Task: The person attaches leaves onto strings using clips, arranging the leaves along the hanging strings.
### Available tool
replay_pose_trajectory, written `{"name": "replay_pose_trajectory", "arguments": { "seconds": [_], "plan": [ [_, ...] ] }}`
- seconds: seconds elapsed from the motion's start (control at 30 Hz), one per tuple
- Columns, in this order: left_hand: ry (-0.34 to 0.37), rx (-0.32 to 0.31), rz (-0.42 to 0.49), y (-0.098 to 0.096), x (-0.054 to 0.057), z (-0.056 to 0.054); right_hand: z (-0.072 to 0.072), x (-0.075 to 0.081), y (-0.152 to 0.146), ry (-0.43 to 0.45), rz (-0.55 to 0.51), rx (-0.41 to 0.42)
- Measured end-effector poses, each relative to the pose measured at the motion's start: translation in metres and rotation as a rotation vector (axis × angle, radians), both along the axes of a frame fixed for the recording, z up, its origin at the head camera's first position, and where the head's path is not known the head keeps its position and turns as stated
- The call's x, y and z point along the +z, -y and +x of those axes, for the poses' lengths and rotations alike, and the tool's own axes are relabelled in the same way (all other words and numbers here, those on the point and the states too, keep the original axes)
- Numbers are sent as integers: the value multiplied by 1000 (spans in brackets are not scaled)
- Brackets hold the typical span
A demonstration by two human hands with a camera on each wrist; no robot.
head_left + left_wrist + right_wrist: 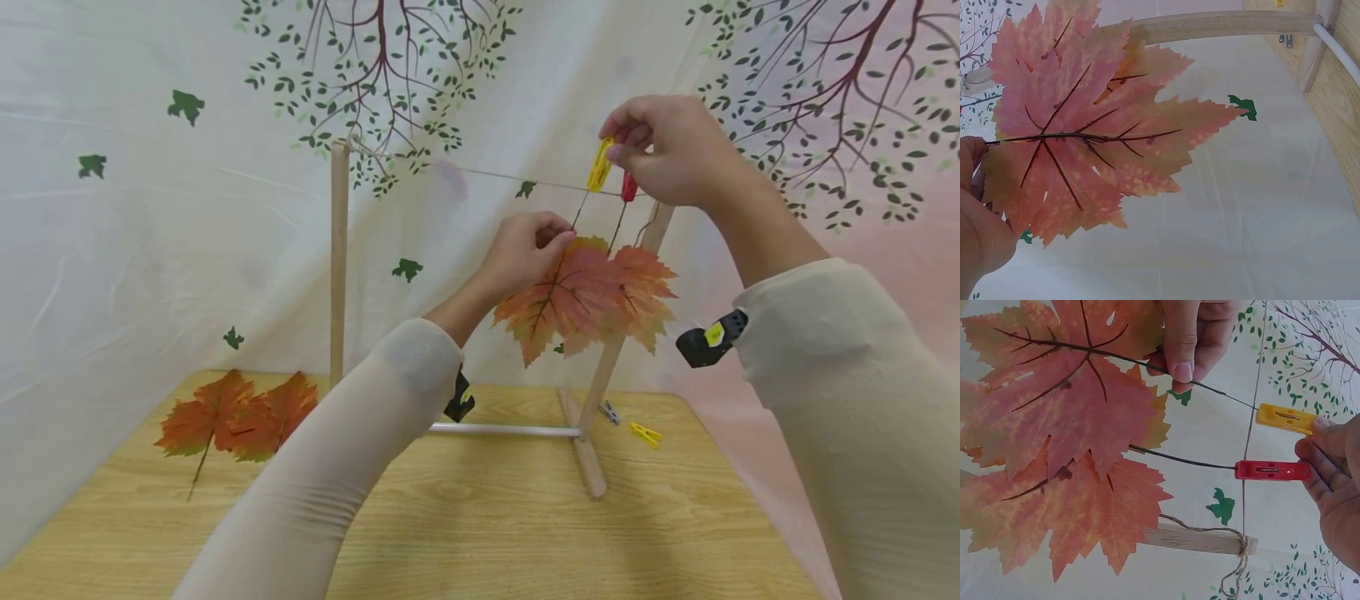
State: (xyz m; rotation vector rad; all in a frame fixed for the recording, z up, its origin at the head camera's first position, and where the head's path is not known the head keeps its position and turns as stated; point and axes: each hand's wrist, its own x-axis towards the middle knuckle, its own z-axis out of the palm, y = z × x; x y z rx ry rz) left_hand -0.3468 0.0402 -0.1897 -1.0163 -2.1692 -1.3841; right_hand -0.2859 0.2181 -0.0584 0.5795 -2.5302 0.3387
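Note:
My left hand (528, 250) pinches the dark stem of an orange-pink artificial maple leaf (1085, 156), close to its blade. At the string (1250, 434), my right hand (671, 150) pinches the upper end of a yellow clothespin (1285, 419) between thumb and fingers. The lower tip of this clothespin meets both the string and the end of the leaf's stem. Beside it, a red clothespin (1272, 470) sits on the string with the stem of a second maple leaf (1079, 515) in it. The first leaf partly covers the second.
The string runs between two wooden posts (339, 267) of a stand with a white crossbar (510, 430). Two orange leaves (202, 417) lie at the table's left. A grey clothespin (610, 412) and another yellow clothespin (646, 434) lie right of the stand's foot (588, 467).

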Motion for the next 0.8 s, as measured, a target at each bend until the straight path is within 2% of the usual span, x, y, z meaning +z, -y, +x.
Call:
{"name": "replay_pose_trajectory", "arguments": {
  "seconds": [0.17, 0.43, 0.8],
  "plan": [
    [-4, 17, -15, 1, -1, -1, -2, 0, 1, 34, -9, -15],
    [28, 31, -40, 3, -4, -2, -5, 1, 4, 53, -23, -9],
    [0, 19, -35, 9, -10, -5, -5, 1, 6, 69, -14, 0]
  ]
}}
